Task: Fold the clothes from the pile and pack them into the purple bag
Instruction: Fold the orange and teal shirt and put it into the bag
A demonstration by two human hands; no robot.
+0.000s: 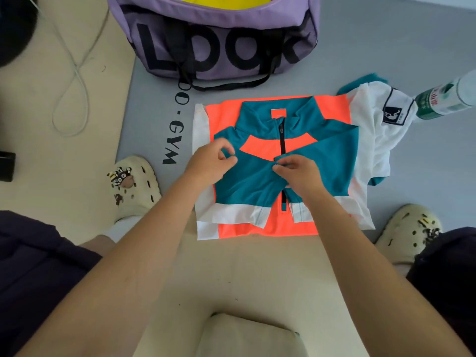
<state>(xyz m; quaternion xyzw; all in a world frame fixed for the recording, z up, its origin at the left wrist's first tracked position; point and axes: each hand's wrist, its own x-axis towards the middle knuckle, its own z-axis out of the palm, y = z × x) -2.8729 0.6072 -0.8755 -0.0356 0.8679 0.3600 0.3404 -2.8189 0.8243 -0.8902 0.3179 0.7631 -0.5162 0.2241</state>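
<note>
In the head view, a teal, orange and white zip-neck jacket (280, 161) is laid flat, front up, partly on a grey gym mat (386, 42) and partly on the beige floor (64, 150), with both sleeves folded inward across the chest. The cuff edge of the left-side sleeve is pinched between thumb and fingers of the left hand (210, 161). The end of the right-side sleeve is gripped by the curled fingers of the right hand (298, 173), just beside the black zipper (282, 140). The two hands are held near each other over the middle of the garment but apart.

The purple bag (216, 39), printed with large black letters, is stood open on the mat just beyond the jacket's collar, its black straps (226, 85) hanging toward the garment. Something yellow (226, 0) is seen inside its mouth. A crumpled white and teal garment (378, 119) is lying against the jacket's right edge, and a clear bottle with a green label (445, 96) is lying beside it. Cream clogs (135, 186) are seen on both sides, and a white cable (74, 73) is looped on the floor at left
</note>
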